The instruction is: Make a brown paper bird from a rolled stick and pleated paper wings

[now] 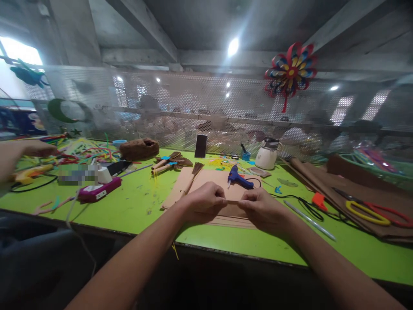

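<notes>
My left hand (209, 199) and my right hand (262, 206) are both closed in a pinch, a short way apart. Between them they hold the edge of a sheet of brown paper (235, 210). It lies over a stack of brown paper (213, 175) on the green table (138, 206). Just beyond my hands, a blue glue gun (238, 176) rests on the paper. Left of it lies a rolled brown paper piece with a fringed end (192, 177), partly behind my left hand. My fingers hide part of the sheet.
Scissors (368, 212) lie on brown paper at the right, near a silver rod (311, 221) and a black cable. A white jug (266, 154) and an upright phone (200, 146) stand behind. At left are a purple power strip (100, 189) and another person's arm (19, 153).
</notes>
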A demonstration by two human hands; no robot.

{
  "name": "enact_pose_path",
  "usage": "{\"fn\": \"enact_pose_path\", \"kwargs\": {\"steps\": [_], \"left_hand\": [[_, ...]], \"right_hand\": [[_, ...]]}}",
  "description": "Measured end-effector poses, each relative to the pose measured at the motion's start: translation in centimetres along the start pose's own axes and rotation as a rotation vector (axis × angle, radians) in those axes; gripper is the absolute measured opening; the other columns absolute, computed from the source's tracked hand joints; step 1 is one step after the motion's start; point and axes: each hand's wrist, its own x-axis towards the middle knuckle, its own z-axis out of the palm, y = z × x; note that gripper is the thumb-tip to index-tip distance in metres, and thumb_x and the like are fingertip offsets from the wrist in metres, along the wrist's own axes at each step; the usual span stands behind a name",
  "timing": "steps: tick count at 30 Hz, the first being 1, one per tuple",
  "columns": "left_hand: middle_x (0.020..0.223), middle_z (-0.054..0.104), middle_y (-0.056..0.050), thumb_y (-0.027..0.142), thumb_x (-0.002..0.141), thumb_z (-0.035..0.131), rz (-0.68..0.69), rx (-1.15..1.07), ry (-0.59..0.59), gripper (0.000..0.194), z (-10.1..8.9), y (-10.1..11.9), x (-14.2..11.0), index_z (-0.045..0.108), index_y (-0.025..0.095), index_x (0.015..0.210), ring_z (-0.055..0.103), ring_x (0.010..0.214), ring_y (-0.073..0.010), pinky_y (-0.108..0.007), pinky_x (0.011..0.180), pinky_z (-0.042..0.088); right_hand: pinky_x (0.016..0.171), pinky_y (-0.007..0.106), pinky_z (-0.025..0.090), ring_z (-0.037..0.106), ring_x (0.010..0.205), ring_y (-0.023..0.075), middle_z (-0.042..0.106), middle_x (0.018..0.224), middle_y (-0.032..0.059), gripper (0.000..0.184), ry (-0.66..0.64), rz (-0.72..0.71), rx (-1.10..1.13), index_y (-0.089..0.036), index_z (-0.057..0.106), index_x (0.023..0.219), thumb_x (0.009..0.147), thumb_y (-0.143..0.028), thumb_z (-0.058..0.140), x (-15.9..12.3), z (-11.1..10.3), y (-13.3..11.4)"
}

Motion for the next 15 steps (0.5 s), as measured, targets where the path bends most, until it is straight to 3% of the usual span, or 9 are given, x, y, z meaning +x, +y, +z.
{"fn": "enact_pose_path", "kwargs": {"steps": [6,11,15], "left_hand": [[0.053,0.046,0.002,0.029,0.064,0.060,-0.027,-0.004,0.010,0.017,-0.5,-0.9,0.2,0.058,0.013,0.068,0.039,0.046,-0.0080,-0.022,0.044,0.028],[0.057,0.055,0.000,0.021,0.062,0.054,0.059,0.266,0.047,0.013,-1.5,-0.1,0.8,0.062,0.012,0.067,0.045,0.052,-0.0105,-0.022,0.047,0.033],[0.063,0.060,-0.002,0.018,0.063,0.051,0.146,0.427,0.036,0.017,-2.4,0.3,1.3,0.066,0.013,0.070,0.051,0.059,-0.0124,-0.022,0.053,0.037]], "right_hand": [[0.041,0.022,0.018,0.031,0.040,0.0059,0.042,0.043,-0.0049,0.031,0.016,-0.039,-0.103,-0.014,0.056,0.058,0.068,-0.040,0.068,0.5,-1.1,0.3],[0.041,0.021,0.021,0.034,0.040,0.0053,0.044,0.045,-0.0057,0.033,-0.019,-0.056,-0.147,-0.014,0.056,0.058,0.068,-0.043,0.068,1.1,-2.1,-0.3],[0.042,0.021,0.030,0.041,0.040,0.0068,0.047,0.046,-0.0056,0.033,-0.074,0.024,-0.126,-0.014,0.059,0.064,0.068,-0.045,0.067,1.1,-2.6,-0.7]]}}
